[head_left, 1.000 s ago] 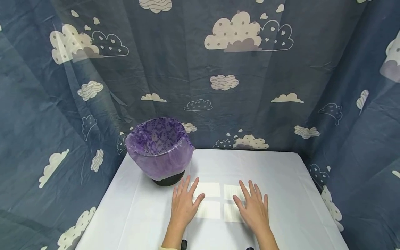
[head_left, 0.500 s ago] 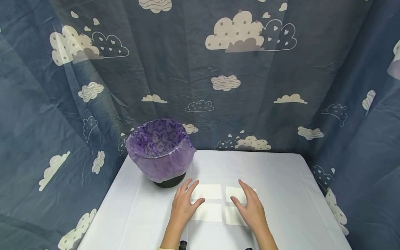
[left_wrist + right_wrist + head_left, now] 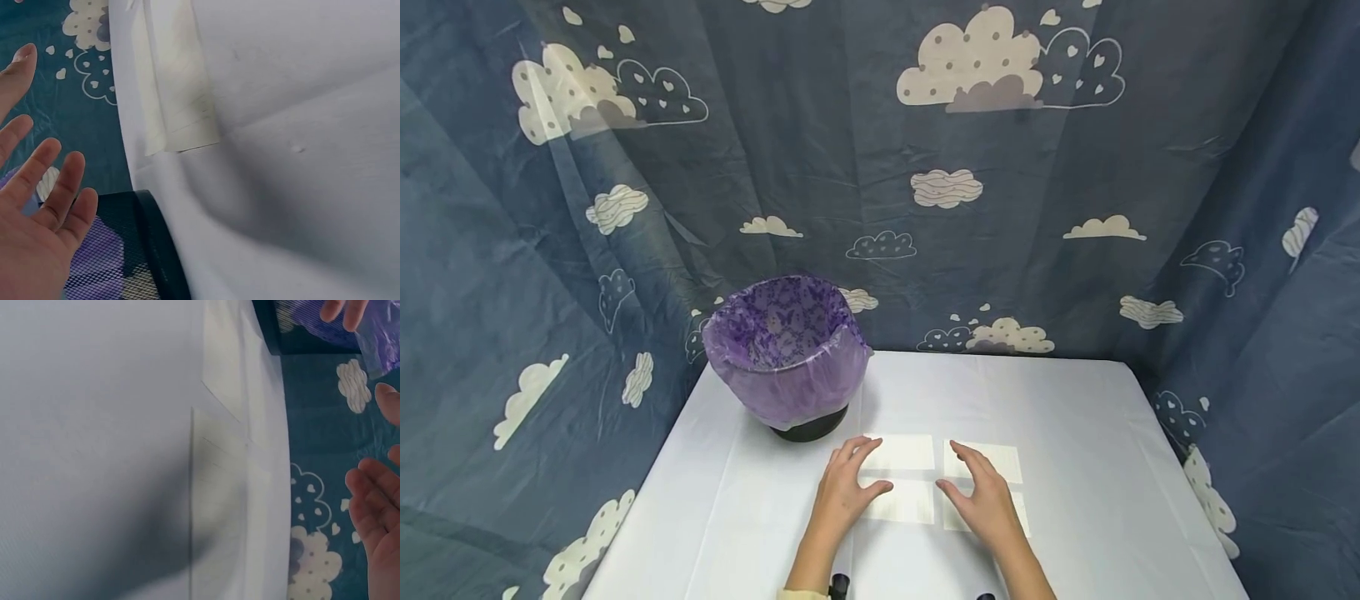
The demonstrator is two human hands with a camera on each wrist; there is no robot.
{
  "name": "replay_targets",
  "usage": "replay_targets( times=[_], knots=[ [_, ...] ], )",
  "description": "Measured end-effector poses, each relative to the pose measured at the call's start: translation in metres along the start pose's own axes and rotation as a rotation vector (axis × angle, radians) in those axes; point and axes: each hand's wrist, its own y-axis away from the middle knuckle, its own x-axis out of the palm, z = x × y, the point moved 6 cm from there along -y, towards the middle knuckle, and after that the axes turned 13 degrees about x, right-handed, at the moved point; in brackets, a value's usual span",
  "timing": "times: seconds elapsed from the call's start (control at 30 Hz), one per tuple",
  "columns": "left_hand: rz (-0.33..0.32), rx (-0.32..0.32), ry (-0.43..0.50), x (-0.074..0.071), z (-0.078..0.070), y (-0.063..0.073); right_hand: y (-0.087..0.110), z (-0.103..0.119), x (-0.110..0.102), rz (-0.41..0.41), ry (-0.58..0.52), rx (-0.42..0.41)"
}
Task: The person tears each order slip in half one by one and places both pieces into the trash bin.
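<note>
My left hand [image 3: 847,492] hovers above the white table, fingers bent forward and thumb apart, holding nothing. My right hand [image 3: 985,496] faces it in a similar pose, also with nothing in it. Several cream paper rectangles lie flat in two rows between and beneath the hands: an upper left paper [image 3: 904,452], a lower left paper [image 3: 912,502], an upper right paper [image 3: 1002,460] and a lower right paper [image 3: 953,518]. The right hand partly covers those on its side. In the left wrist view, the left hand [image 3: 37,231] is clear of the papers [image 3: 184,94].
A dark mesh bin [image 3: 153,244] with a purple bag liner [image 3: 797,396] stands at the table's back left. Cloud-patterned dark blue cloth [image 3: 820,167] hangs behind and on both sides. The white tablecloth [image 3: 1097,467] extends to the right of the papers.
Spread fingers on both hands have drawn together and bent. The right hand has shifted left, nearer the left hand. The papers and bin stay put while the head view shifts slightly.
</note>
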Motion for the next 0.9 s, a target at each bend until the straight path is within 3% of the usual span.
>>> replay_targets(
  times=[0.23,0.5,0.7,0.9],
  knots=[
    [0.027,-0.017,0.04,0.007,0.008,0.003,0.003,0.001,0.016,0.068,0.015,0.014],
    [0.063,-0.029,0.074,0.018,0.012,0.008,0.006,0.0,0.031,0.078,0.04,0.014],
    [0.063,-0.016,0.035,0.03,0.013,0.01,0.009,-0.006,0.044,0.133,0.041,0.064],
    [0.067,-0.02,-0.007,0.04,0.017,0.013,0.013,-0.002,0.056,0.169,0.048,0.053]
  ],
)
